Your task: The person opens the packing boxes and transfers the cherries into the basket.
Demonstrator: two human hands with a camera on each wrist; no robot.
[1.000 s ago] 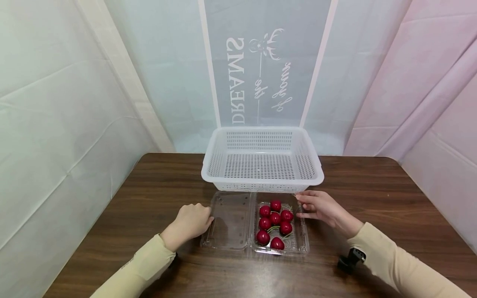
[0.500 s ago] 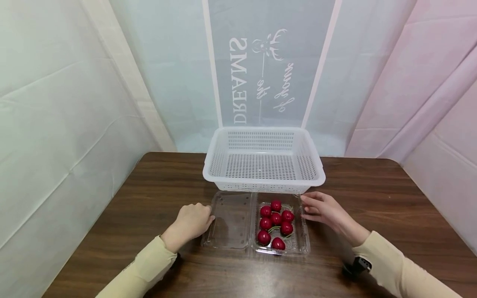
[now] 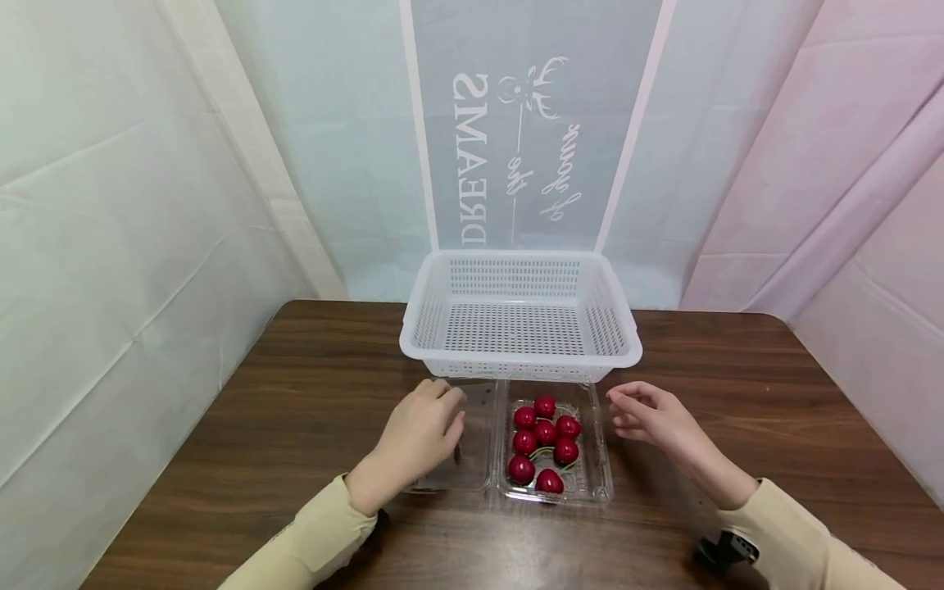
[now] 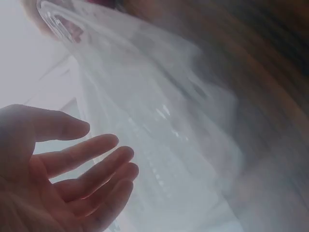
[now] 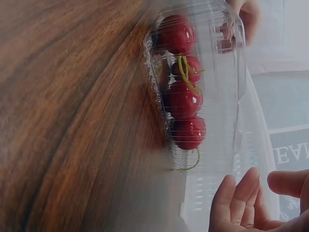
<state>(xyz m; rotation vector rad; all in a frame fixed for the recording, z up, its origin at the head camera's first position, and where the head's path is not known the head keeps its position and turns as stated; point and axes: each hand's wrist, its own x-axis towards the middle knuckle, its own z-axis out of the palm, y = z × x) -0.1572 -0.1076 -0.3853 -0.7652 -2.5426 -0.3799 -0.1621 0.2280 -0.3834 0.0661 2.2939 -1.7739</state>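
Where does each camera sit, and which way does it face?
Head: worn on the head, facing forward and down at the clear container, cherries and basket; left hand, right hand and sleeves show.
Left wrist: worn there, facing the blurred clear container and table; left hand shows.
Right wrist: worn there, facing the cherries through the clear container's side; right hand shows, part of the left hand beyond.
Head and right wrist share cherries, basket and printed cloth.

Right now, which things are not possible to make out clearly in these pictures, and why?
Head view: a large part of the clear lid, behind the left hand.
Left wrist view: the grain of the table, blurred.
Right wrist view: some cherries, behind nearer ones.
Right wrist view: the curtain lettering, cut off by the right edge.
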